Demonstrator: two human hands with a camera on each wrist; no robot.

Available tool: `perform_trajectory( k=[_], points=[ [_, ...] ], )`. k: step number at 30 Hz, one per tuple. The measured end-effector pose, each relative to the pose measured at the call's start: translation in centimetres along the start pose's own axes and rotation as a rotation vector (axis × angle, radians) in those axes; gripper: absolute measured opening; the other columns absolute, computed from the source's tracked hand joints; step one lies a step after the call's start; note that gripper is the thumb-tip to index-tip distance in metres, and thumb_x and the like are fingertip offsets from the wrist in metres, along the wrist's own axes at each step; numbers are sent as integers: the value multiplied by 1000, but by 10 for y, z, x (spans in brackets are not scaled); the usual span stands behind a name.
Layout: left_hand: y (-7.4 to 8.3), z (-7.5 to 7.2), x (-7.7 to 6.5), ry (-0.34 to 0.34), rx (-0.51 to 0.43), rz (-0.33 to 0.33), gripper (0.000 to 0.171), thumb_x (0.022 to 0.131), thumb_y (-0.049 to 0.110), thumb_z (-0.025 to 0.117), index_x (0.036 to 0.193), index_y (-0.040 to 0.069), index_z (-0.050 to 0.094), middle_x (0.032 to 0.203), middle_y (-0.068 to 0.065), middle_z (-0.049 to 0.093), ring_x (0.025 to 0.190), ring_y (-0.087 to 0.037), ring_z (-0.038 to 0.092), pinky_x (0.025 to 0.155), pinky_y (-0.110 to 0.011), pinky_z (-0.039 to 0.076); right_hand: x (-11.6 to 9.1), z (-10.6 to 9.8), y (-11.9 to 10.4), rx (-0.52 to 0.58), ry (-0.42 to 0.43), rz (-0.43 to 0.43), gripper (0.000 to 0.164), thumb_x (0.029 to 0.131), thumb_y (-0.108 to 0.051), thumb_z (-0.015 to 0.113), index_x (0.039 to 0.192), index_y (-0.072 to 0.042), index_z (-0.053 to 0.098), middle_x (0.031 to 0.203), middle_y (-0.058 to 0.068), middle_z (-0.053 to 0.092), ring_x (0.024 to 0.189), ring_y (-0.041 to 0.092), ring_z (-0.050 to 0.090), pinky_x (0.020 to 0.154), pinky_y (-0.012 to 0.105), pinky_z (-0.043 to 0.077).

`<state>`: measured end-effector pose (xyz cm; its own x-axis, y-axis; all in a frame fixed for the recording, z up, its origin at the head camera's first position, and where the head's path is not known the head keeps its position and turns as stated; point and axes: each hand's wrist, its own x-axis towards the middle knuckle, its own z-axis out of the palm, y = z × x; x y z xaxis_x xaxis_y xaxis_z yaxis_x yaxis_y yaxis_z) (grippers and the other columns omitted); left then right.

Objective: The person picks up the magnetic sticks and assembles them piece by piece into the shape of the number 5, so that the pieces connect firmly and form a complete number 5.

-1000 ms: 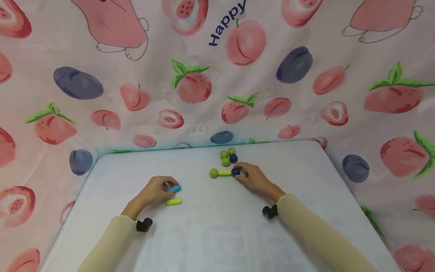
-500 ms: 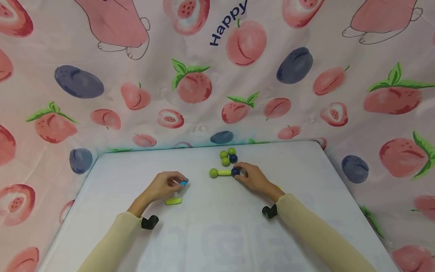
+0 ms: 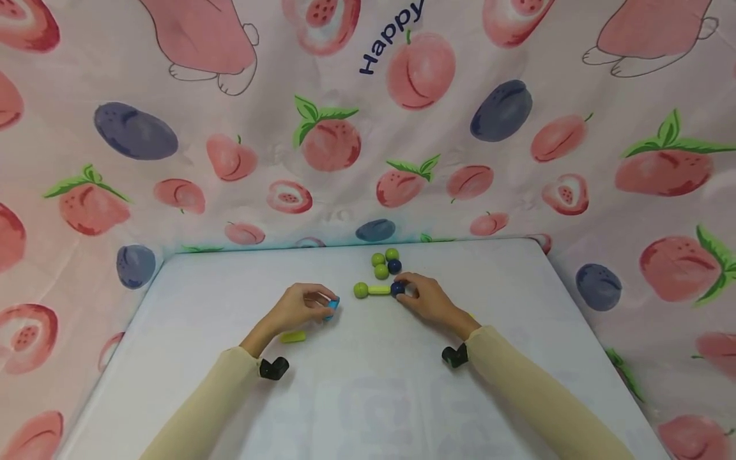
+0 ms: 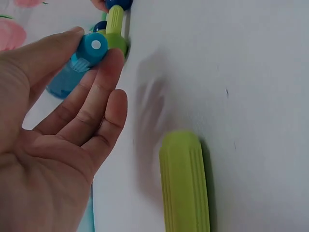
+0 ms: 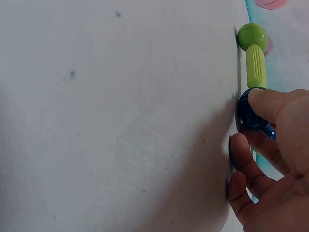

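Currently, the left hand (image 3: 301, 306) pinches a blue rod (image 4: 93, 50) between thumb and fingertips; its remaining fingers are loosely bent and carry nothing. The blue rod appears raised off the table (image 3: 517, 281). In the left wrist view its dotted end faces the camera; in the head view its long axis is tilted, not parallel to the table's far edge.

The right hand (image 3: 428, 299) pinches a dark blue ball (image 3: 397, 289) between thumb and forefinger, other fingers bent. Three parts stand in line, roughly parallel to the far edge: dark blue ball at right, lime rod (image 3: 379, 290) between, green ball (image 3: 360, 290) at left.

Governing relation: the green ball lies to the right of the blue rod and slightly toward the far edge, near but apart. The left hand is judged nearer to it; the right hand is at the opposite end.

A loose lime rod (image 3: 293, 336) lies just beside the left hand, toward the left edge. Nearer the far edge, three green balls (image 3: 381, 271) and a second dark blue ball (image 3: 394, 266) are clustered.
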<state>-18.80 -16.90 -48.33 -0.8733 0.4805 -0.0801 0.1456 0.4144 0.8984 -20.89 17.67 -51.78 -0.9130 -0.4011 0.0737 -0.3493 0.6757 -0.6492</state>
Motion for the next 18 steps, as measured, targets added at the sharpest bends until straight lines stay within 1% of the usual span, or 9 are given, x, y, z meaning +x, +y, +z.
perform_trajectory(
  k=[2, 5, 9, 13, 18],
  points=[
    [1, 5, 5, 0, -40, -7, 26, 89, 13, 82, 114, 12, 76, 101, -8, 76, 85, -29, 74, 75, -44, 60, 0, -1, -1, 0, -4, -2, 41, 97, -20, 74, 135, -11, 63, 114, 3, 67, 73, 13, 52, 67, 30, 45],
    [1, 11, 12, 4, -63, -4, 27, 89, 13, 82, 115, 10, 75, 101, -10, 76, 85, -31, 73, 74, -46, 59, 1, -1, -3, -2, -14, -2, 41, 97, -19, 74, 135, -11, 63, 114, 4, 67, 73, 13, 52, 67, 30, 45],
    [2, 21, 20, 12, -77, -11, 28, 88, 12, 83, 114, 8, 76, 100, -9, 76, 85, -26, 73, 74, -44, 59, 1, -2, -4, -3, -20, 3, 41, 96, -18, 74, 136, -11, 63, 114, 5, 67, 72, 13, 51, 67, 31, 45],
    [6, 30, 27, 41, -93, -41, 27, 86, 11, 84, 112, 7, 76, 97, -8, 76, 82, -23, 72, 73, -43, 59, 1, -3, -4, -2, -23, 10, 42, 96, -19, 74, 136, -11, 63, 119, 6, 68, 75, 14, 52, 69, 31, 45],
    [11, 40, 31, 57, -110, -88, 27, 84, 12, 86, 109, 6, 76, 92, -8, 75, 78, -27, 72, 70, -41, 59, 3, -4, -3, -14, -38, 28, 42, 97, -21, 74, 137, -13, 62, 124, 7, 67, 78, 14, 53, 71, 31, 46]
  ],
)
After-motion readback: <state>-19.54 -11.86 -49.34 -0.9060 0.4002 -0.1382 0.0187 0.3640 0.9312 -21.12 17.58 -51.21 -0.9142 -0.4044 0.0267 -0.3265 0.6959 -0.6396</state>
